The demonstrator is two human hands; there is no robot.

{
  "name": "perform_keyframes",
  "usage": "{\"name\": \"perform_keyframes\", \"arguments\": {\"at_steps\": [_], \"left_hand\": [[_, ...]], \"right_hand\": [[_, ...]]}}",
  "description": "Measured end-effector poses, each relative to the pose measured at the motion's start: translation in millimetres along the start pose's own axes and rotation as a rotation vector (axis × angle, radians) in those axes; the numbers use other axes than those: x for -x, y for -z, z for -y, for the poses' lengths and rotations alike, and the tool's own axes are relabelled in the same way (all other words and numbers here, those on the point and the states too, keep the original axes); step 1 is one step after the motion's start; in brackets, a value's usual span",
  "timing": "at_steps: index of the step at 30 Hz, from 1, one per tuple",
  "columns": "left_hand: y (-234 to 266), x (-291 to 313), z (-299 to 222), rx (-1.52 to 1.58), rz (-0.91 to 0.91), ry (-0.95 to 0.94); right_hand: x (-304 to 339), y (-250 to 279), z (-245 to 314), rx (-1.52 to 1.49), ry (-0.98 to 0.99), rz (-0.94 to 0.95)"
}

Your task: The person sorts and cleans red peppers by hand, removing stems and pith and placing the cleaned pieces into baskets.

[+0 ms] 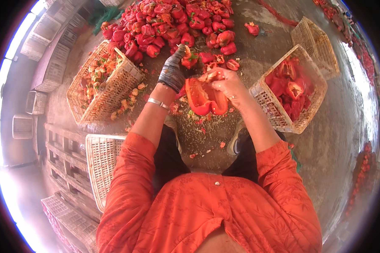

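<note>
My left hand point(172, 71), in a grey striped glove, is closed at the side of a red bell pepper point(189, 63) with some green near its top. Its fingertips are partly hidden. Bare and curled, my right hand point(227, 86) grips a cut-open red bell pepper point(200, 101) by its upper edge. The pale inner walls of this pepper face up, and it hangs above the floor between my feet. Just beyond both hands lie loose red peppers, among them a cut piece point(232, 64).
A large heap of red peppers point(169, 21) lies ahead. At left stands a basket point(126, 76) of pepper cores and scraps; at right, a crate point(297, 124) of opened red peppers. Another crate point(314, 38) is behind it. An off-white crate point(101, 164) sits beside my left leg. Seeds litter the floor.
</note>
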State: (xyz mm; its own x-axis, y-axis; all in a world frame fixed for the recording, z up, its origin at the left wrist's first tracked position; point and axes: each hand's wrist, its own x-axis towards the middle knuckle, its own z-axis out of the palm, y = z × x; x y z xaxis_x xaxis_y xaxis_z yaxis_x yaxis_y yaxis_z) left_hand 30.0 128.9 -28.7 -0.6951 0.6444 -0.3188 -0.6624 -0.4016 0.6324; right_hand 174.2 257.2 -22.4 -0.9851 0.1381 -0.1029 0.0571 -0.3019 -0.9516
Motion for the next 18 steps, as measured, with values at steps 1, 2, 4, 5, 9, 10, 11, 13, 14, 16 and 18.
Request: {"name": "perform_keyframes", "arguments": {"at_steps": [1, 2, 4, 5, 9, 10, 11, 13, 14, 16, 18], "left_hand": [[2.6, -3.9, -0.4, 0.021, 0.001, -0.011], [6.2, -8.4, -0.4, 0.041, 0.002, -0.022], [10.9, -13.3, -1.1, 0.062, -0.049, 0.063], [12.2, -14.2, 1.0, 0.035, -0.096, 0.084], [26.9, -24.8, 33.4, 0.31, -0.025, 0.141], [22.4, -22.5, 34.4, 0.221, 0.005, 0.154], [14.9, -13.4, 34.6, 0.132, 0.028, 0.167], [-6.0, -4.9, 19.3, 0.339, 0.054, 0.202], [-4.0, -10.5, 16.8, 0.368, 0.028, 0.203], [-1.2, -16.1, 16.6, 0.398, -0.01, 0.188], [-2.2, -15.9, 16.0, 0.399, -0.034, 0.148]], "right_hand": [[0.1, 3.3, 4.3, 0.042, 0.11, -0.079], [1.0, 4.9, 9.8, 0.083, 0.22, -0.158], [8.1, -0.4, 29.0, 0.19, 0.396, -0.395], [6.4, -1.5, 30.0, 0.427, 0.521, -0.536], [-6.3, -24.7, 12.5, 0.996, 1.038, -0.532], [1.3, -32.5, 11.4, 1.045, 0.926, -0.436], [7.7, -37.0, 9.9, 1.085, 0.807, -0.337], [8.6, -28.2, 18.6, 0.777, 0.662, -0.319], [9.4, -23.5, 14.9, 0.632, 0.559, -0.284], [8.8, -20.2, -1.1, 0.545, 0.484, -0.261], [8.5, -26.1, -14.0, 0.656, 0.547, -0.279]]}}
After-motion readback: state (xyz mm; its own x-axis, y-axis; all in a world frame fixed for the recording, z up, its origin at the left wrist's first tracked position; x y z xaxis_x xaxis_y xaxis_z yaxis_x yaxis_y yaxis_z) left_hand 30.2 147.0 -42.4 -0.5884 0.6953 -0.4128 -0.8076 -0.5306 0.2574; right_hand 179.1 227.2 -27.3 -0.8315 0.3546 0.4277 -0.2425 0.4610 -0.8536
